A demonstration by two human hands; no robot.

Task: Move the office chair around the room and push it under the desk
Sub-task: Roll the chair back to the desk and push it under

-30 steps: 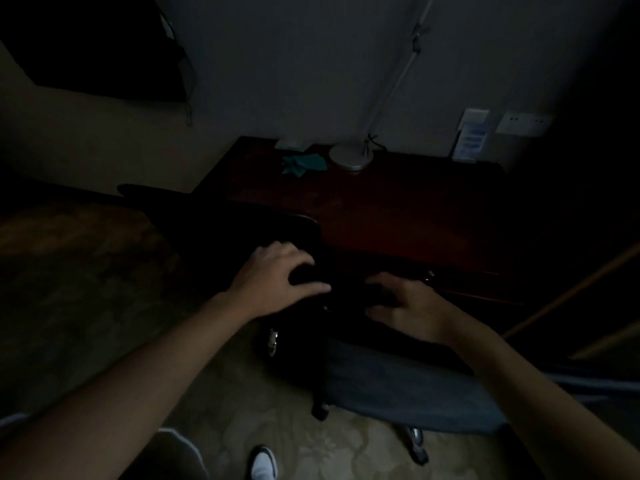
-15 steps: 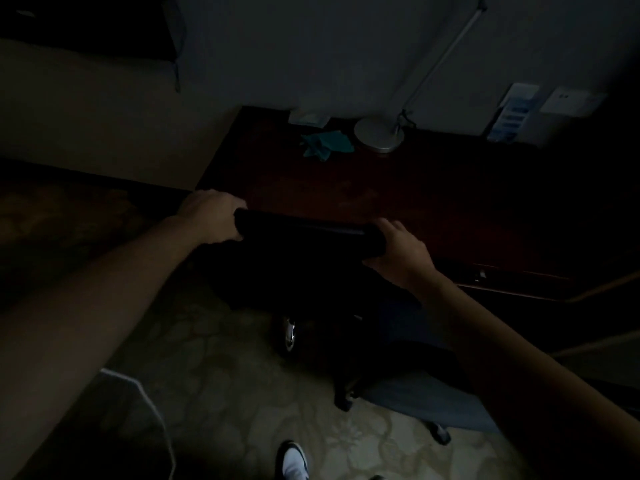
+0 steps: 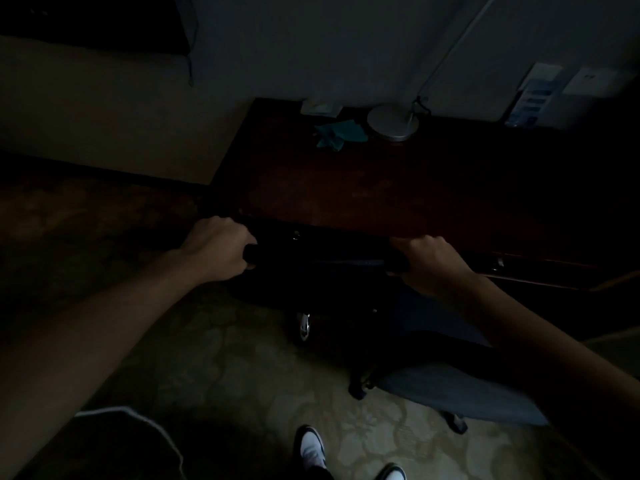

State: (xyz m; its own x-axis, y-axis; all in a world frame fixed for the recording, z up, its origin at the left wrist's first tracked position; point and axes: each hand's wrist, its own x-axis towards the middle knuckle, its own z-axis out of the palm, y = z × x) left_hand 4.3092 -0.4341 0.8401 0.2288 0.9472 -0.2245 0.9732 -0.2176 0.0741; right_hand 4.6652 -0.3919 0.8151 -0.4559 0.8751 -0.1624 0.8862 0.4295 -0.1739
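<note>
Backrest top of the office chair [image 3: 322, 258] is clenched at both ends, left hand [image 3: 218, 249] and right hand [image 3: 427, 263] level. Its long axis runs parallel to the tabletop [image 3: 381, 188] edge just ahead, so a straight forward push is called for.

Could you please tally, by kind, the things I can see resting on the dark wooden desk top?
Lamp base, round and silvery: 1
Teal cloth, crumpled: 1
Pale flat item at the back left edge, too dim to identify: 1
Blue and white card leaning at the wall: 1
Total: 4
</note>
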